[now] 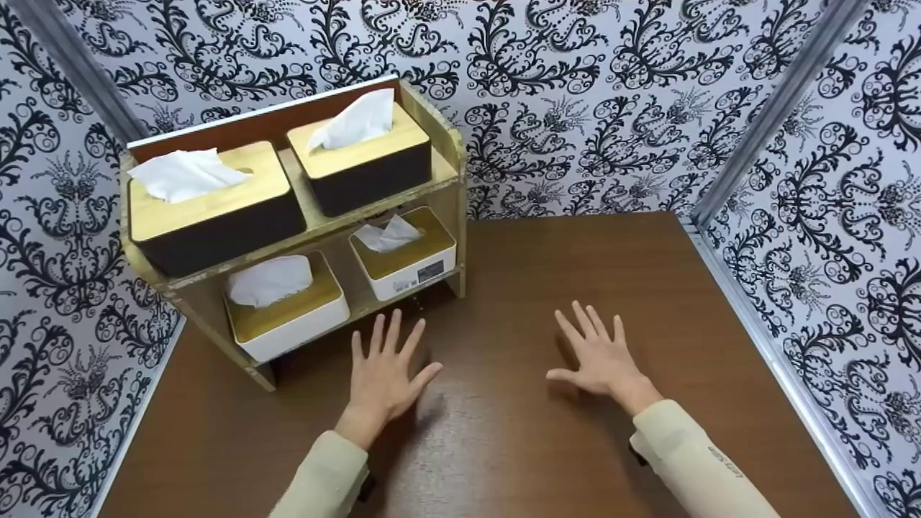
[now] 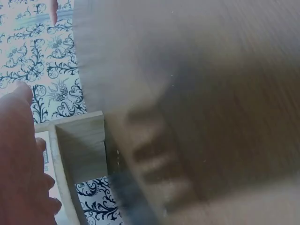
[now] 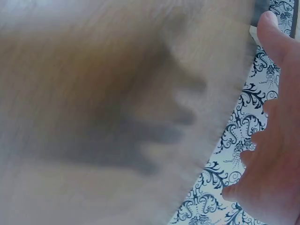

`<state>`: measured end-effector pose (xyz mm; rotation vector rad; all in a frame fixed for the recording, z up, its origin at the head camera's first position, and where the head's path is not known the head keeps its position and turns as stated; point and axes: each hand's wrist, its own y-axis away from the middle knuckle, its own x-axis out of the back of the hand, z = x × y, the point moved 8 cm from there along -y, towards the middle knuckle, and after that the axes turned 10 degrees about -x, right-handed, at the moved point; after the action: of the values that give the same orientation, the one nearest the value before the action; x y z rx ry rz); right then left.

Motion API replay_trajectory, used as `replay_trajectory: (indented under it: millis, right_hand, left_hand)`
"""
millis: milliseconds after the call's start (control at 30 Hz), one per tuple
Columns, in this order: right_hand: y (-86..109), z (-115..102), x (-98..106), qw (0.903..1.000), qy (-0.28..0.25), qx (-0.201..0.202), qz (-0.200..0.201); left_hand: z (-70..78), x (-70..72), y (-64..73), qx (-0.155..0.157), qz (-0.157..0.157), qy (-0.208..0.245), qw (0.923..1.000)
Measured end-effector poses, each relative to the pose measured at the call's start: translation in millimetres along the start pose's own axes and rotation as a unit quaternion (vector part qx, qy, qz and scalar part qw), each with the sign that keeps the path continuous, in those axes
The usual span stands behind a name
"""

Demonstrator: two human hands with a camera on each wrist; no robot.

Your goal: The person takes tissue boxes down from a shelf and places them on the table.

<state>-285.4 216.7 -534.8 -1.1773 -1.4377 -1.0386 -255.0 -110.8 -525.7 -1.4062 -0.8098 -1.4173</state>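
Fingers spread and straight, my left hand [image 1: 383, 378] hovers palm down above the brown table, just in front of a two-tier wooden shelf [image 1: 460, 237]. My right hand [image 1: 599, 360] is held out the same way farther right, over bare wood. Neither holds anything. On the upper tier stand two dark tissue boxes with light wooden lids, a left one [image 1: 223, 234] and a right one [image 1: 374, 173]. Below them sit two white tissue boxes, one on the left [image 1: 302, 327] and one on the right [image 1: 417, 277]. White tissue sticks out of every lid.
The brown table [image 1: 504, 460] meets walls covered in black-and-white scroll paper [image 1: 540, 108]. A metal strip [image 1: 777, 360] runs along its right edge. Shadows of the hands fall on the tabletop in both wrist views.
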Motion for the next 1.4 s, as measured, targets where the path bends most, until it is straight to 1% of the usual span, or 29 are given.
replay_trajectory:
  millis: [67, 233, 333, 433, 600, 767, 933, 1033, 1200, 1300, 1400]
  right_hand:
    - [-1.6, 0.9, 2.1, 1.0, 0.004, -0.001, -0.003]
    - [-5.2, 1.7, 8.9, 0.9997, 0.017, -0.002, -0.014]
    - [-6.6, -0.4, 15.7, 0.9995, 0.027, 0.003, -0.018]
    - [-8.0, -3.6, 23.4, 0.9991, 0.037, 0.011, -0.018]
    - [-10.4, -12.0, 37.7, 0.9986, 0.044, 0.026, -0.008]
    - [-12.8, -23.9, 51.4, 0.998, 0.044, 0.045, 0.0]
    - [-16.3, -35.8, 61.8, 0.9964, 0.057, 0.061, 0.015]
    - [-18.4, -43.2, 66.4, 0.9953, 0.065, 0.07, 0.019]
    - [-21.6, -54.9, 71.1, 0.9941, 0.068, 0.083, 0.018]
    - [-23.5, -62.5, 72.8, 0.9929, 0.071, 0.093, 0.02]
    - [-25.0, -69.0, 73.2, 0.9913, 0.079, 0.103, 0.019]
  left_hand:
    - [0.5, 3.4, -0.3, -0.001, -0.005, 0.002, 1.0]
    - [1.2, 11.5, -1.7, -0.004, -0.033, 0.007, 0.9994]
    - [1.9, 18.3, -1.9, -0.008, -0.047, 0.011, 0.9988]
    - [2.8, 29.5, -1.5, -0.012, -0.051, 0.014, 0.9985]
    - [1.1, 56.8, -0.4, -0.02, -0.039, 0.009, 0.999]
    - [-5.7, 90.3, 0.4, -0.035, -0.01, -0.007, 0.9993]
    - [-17.3, 127.4, 4.8, -0.037, 0.021, -0.002, 0.9991]
    - [-24.4, 152.9, 10.6, -0.038, 0.044, -0.011, 0.9982]
    - [-34.7, 195.5, 23.6, -0.044, 0.097, -0.032, 0.9938]
    - [-41.4, 218.1, 32.6, -0.042, 0.124, -0.036, 0.9907]
    - [-47.2, 241.2, 42.3, -0.044, 0.162, -0.032, 0.9854]
